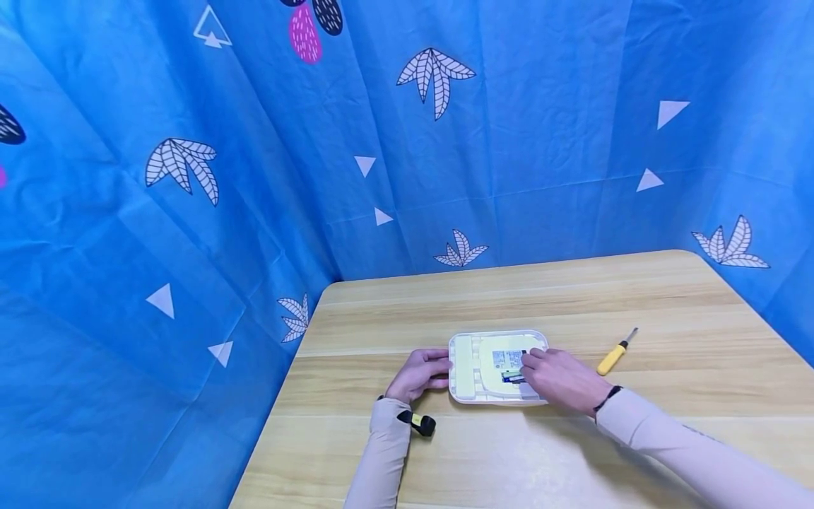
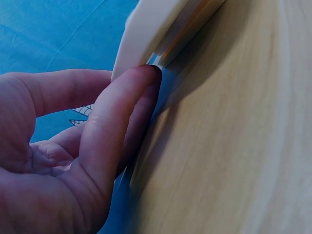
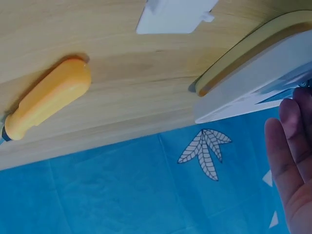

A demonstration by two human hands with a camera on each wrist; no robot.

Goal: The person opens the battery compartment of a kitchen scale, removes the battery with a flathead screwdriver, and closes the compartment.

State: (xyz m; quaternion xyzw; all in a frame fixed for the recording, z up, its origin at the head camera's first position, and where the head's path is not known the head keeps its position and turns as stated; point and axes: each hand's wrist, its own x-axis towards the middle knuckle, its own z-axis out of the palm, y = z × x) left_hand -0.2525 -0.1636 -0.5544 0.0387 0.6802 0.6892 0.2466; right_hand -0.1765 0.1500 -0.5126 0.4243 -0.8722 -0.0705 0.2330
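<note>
A white, rounded rectangular device (image 1: 466, 396) lies on the table with a printed label (image 1: 506, 359) and an open battery compartment (image 1: 512, 377) facing up. Something blue and green shows in the compartment, probably batteries. At the device's left edge, my left hand (image 1: 418, 375) pinches the rim; the left wrist view shows thumb and finger against the white edge (image 2: 141, 44). My right hand (image 1: 564, 378) is over the compartment with its fingertips down at it. A small dark bit shows by those fingertips, but whether they pinch it is hidden.
A yellow-handled screwdriver (image 1: 612, 358) lies right of the device. In the right wrist view, a loose white plastic piece with a tab (image 3: 175, 18) lies on the wooden table (image 3: 131, 83). Blue patterned curtain (image 1: 540, 141) hangs behind the table and along its left side.
</note>
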